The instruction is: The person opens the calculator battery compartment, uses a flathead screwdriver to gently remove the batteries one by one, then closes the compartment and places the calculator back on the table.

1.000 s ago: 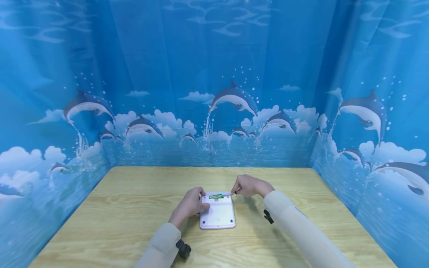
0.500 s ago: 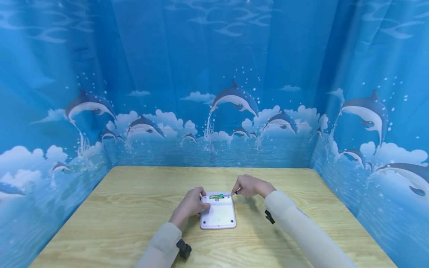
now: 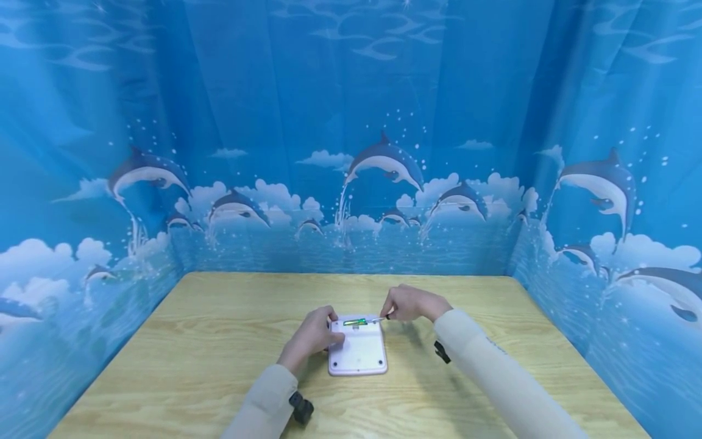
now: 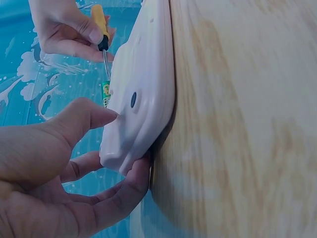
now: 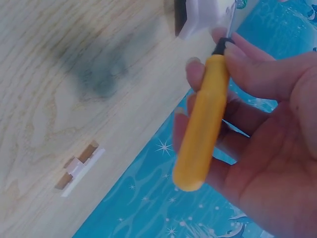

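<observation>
A flat white device (image 3: 359, 353) with rounded corners lies on the table with its underside and small dark feet up; it looks like a calculator. In a slot near its far edge sits a green battery (image 3: 355, 322). My left hand (image 3: 311, 332) grips the left side, thumb on the upturned underside and fingers at the lower edge. At the far right corner, my right hand (image 3: 410, 303) holds a screwdriver (image 5: 203, 124) by its yellow handle, thumb and fingers near the black collar. Its metal shaft (image 4: 106, 64) reaches to the battery's right end.
A small pale plastic piece with a tab, like a battery cover (image 5: 79, 168), lies on the wooden table (image 3: 247, 353) near the edge in the right wrist view. Blue dolphin-print curtains (image 3: 307, 122) stand around the table's back and sides.
Both hands keep their grips and the device stays in place. The right hand and screwdriver shift only slightly; the battery's visible markings look a little different.
</observation>
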Tool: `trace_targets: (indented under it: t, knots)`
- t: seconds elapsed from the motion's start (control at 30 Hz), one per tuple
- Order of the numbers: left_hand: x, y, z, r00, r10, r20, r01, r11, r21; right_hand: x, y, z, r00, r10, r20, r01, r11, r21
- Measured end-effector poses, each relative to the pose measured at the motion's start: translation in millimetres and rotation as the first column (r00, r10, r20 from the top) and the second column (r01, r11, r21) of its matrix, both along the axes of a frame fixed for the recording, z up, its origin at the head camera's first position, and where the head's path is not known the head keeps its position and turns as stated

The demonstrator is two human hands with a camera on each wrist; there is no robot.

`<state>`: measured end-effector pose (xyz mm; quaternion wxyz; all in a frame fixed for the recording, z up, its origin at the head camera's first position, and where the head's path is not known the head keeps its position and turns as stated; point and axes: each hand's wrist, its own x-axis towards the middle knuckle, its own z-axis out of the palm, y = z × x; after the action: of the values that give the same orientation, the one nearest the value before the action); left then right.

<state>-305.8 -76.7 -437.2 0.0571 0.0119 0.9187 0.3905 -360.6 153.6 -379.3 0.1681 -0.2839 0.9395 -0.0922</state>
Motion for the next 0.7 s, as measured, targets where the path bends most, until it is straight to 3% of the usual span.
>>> trace_targets:
  t: [0.37,0.7]
  knots:
    - [-0.2,0.0,0.0,1.0,0.006,0.015,-0.006,1.0,0.003,3.8,0.3,11.9,0.997,-0.024,0.074,0.023,1.0,0.018]
    - [-0.1,1.0,-1.9,1.0,0.004,0.012,-0.004,1.0,-0.005,10.7,17.5,22.8,0.989,-0.048,0.142,0.044,0.999,0.032]
